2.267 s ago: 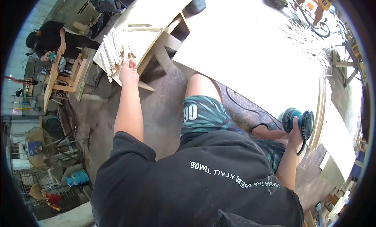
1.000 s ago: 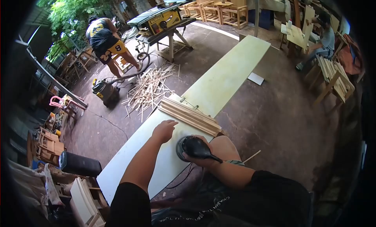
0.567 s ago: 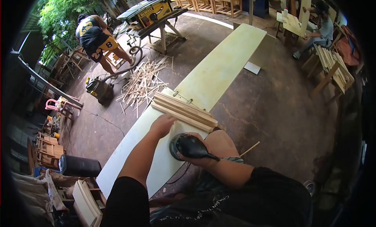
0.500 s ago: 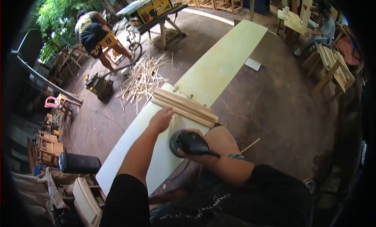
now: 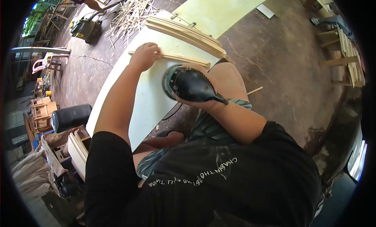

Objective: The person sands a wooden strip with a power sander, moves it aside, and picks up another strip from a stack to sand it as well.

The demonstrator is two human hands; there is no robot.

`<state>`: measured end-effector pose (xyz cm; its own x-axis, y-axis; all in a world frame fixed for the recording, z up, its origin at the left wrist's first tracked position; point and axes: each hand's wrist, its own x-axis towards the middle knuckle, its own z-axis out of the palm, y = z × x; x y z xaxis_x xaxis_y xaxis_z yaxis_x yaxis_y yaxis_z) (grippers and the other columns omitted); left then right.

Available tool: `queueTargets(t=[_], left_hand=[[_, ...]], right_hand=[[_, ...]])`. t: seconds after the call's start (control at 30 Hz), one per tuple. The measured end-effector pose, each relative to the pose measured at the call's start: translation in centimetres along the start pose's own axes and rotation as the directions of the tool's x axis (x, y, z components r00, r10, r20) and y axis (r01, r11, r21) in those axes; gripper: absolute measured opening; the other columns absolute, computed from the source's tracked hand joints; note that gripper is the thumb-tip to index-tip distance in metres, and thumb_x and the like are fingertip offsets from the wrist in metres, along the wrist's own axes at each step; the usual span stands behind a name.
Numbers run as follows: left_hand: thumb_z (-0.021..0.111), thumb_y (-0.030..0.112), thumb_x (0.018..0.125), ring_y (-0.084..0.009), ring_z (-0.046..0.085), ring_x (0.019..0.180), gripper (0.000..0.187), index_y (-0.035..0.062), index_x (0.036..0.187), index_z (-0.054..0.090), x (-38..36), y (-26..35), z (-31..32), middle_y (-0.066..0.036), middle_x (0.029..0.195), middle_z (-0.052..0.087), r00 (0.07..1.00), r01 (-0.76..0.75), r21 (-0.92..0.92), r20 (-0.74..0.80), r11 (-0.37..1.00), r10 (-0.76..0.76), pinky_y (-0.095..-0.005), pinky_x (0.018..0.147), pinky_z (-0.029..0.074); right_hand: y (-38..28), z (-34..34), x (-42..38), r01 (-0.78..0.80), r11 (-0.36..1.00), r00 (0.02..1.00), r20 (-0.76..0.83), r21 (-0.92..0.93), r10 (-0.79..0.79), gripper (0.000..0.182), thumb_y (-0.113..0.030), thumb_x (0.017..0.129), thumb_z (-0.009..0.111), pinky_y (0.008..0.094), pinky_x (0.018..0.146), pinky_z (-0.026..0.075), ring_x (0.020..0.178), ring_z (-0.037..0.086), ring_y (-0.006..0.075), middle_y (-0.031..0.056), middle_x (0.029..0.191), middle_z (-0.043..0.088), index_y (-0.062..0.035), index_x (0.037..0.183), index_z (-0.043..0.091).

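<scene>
My left hand (image 5: 145,56) is closed around one end of a narrow wooden strip (image 5: 184,59), which lies across the white board (image 5: 147,96). In my right hand (image 5: 201,105) is an electric sander (image 5: 191,85), black and dark teal, tipped so that its round pad faces left over the board's right edge. Most of the fingers of my right hand are hidden by the sander's body. Just beyond the strip, a stack of wooden slats (image 5: 186,36) rests across the board.
A long pale panel (image 5: 223,11) extends away beyond the slats. Scrap sticks (image 5: 133,15) and a shop vacuum (image 5: 85,29) are on the floor at upper left. A black case (image 5: 71,118) stands left of the board. Another person's leg (image 5: 333,21) shows at upper right.
My view has tilted down. My left hand has taken hold of one strip and drawn it from the stack towards me. The sander stays in my right hand.
</scene>
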<state>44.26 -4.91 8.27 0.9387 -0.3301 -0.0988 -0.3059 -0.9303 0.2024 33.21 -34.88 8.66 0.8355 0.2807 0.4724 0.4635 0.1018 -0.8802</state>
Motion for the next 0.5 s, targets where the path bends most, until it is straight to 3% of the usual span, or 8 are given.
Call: queueTargets(t=[0.1, 0.13, 0.2, 0.23, 0.33, 0.4, 0.47, 0.5], left_hand=[[0.080, 0.025, 0.088, -0.0346, 0.069, 0.106, 0.024, 0.0053, 0.101, 0.074, -4.8, -1.0, -0.2, -0.016, 0.108, 0.074, 0.958, 0.277, -0.180, 0.129, 0.944, -0.256, -0.0421, 0.098, 0.053], [0.084, 0.025, 0.087, -0.0322, 0.071, 0.101, 0.028, 0.0064, 0.106, 0.074, -7.0, -1.5, 0.0, -0.015, 0.105, 0.075, 0.953, 0.298, -0.133, 0.091, 0.945, -0.288, -0.0409, 0.093, 0.055], [0.086, 0.024, 0.087, -0.0275, 0.071, 0.099, 0.033, 0.0070, 0.113, 0.075, -12.4, -2.0, 2.2, -0.014, 0.109, 0.076, 0.896, 0.398, -0.324, -0.065, 0.858, -0.440, -0.0399, 0.091, 0.056], [0.086, 0.023, 0.086, -0.0261, 0.071, 0.099, 0.035, 0.0071, 0.116, 0.076, -15.3, -2.0, 3.3, -0.013, 0.109, 0.076, 0.859, 0.461, -0.354, -0.051, 0.814, -0.509, -0.0394, 0.090, 0.057], [0.086, 0.023, 0.087, -0.0227, 0.070, 0.100, 0.040, 0.0072, 0.122, 0.076, -23.2, -0.4, 5.2, -0.011, 0.111, 0.076, 0.731, 0.612, -0.435, -0.007, 0.661, -0.682, -0.0374, 0.089, 0.057], [0.084, 0.026, 0.090, -0.0214, 0.068, 0.101, 0.041, 0.0070, 0.125, 0.076, -29.1, 1.8, 5.8, -0.009, 0.111, 0.076, 0.641, 0.683, -0.483, 0.037, 0.548, -0.766, -0.0354, 0.090, 0.056], [0.081, 0.029, 0.093, -0.0219, 0.067, 0.098, 0.038, 0.0098, 0.125, 0.076, -34.6, 2.3, 7.4, -0.008, 0.107, 0.076, 0.631, 0.643, -0.447, -0.150, 0.622, -0.761, -0.0351, 0.091, 0.054], [0.079, 0.031, 0.094, -0.0222, 0.067, 0.096, 0.037, 0.0112, 0.125, 0.077, -37.1, 2.3, 8.5, -0.008, 0.105, 0.076, 0.625, 0.620, -0.420, -0.244, 0.662, -0.741, -0.0349, 0.091, 0.054]], right_hand=[[-0.4, -0.2, 0.3, 0.012, 1.000, 1.000, 0.028, -0.020, -0.011, 0.081, -0.024, 0.068, 0.098, 0.0395, 0.105, 0.053, 0.120, 0.066, 0.0285, 0.0140, 0.131, 0.066, -0.0025, 0.137, 0.060], [-0.7, -0.3, 0.6, -0.006, 1.000, 0.999, 0.031, -0.020, 0.007, 0.082, -0.024, 0.068, 0.098, 0.0402, 0.105, 0.053, 0.120, 0.066, 0.0287, 0.0143, 0.131, 0.066, -0.0022, 0.138, 0.060], [-0.7, -0.5, 0.6, -0.017, 0.999, 0.998, 0.058, -0.048, 0.020, 0.083, -0.021, 0.073, 0.094, 0.0377, 0.104, 0.053, 0.119, 0.065, 0.0250, 0.0132, 0.128, 0.065, -0.0009, 0.141, 0.051], [-1.0, -0.7, 0.5, -0.024, 0.998, 0.997, 0.074, -0.065, 0.029, 0.084, -0.019, 0.076, 0.092, 0.0364, 0.103, 0.054, 0.119, 0.065, 0.0232, 0.0127, 0.127, 0.064, -0.0002, 0.143, 0.046], [-5.9, -1.8, 2.9, -0.419, 0.879, 0.854, 0.231, -0.229, 0.467, 0.070, -0.028, 0.078, 0.091, 0.0395, 0.102, 0.053, 0.117, 0.066, 0.0285, 0.0148, 0.125, 0.067, -0.0017, 0.135, 0.060], [-4.9, -0.5, 2.0, -0.408, 0.895, 0.867, 0.231, -0.181, 0.442, 0.060, -0.030, 0.083, 0.087, 0.0397, 0.097, 0.055, 0.109, 0.069, 0.0280, 0.0151, 0.118, 0.070, -0.0016, 0.130, 0.064], [-4.0, 0.3, 1.3, -0.366, 0.919, 0.894, 0.219, -0.147, 0.391, 0.051, -0.032, 0.088, 0.084, 0.0398, 0.091, 0.057, 0.102, 0.072, 0.0275, 0.0154, 0.110, 0.074, -0.0014, 0.125, 0.068], [-3.2, 0.7, 0.7, -0.216, 0.964, 0.954, 0.178, -0.153, 0.242, 0.048, -0.032, 0.089, 0.083, 0.0381, 0.086, 0.059, 0.095, 0.074, 0.0263, 0.0149, 0.103, 0.077, -0.0009, 0.124, 0.069]])
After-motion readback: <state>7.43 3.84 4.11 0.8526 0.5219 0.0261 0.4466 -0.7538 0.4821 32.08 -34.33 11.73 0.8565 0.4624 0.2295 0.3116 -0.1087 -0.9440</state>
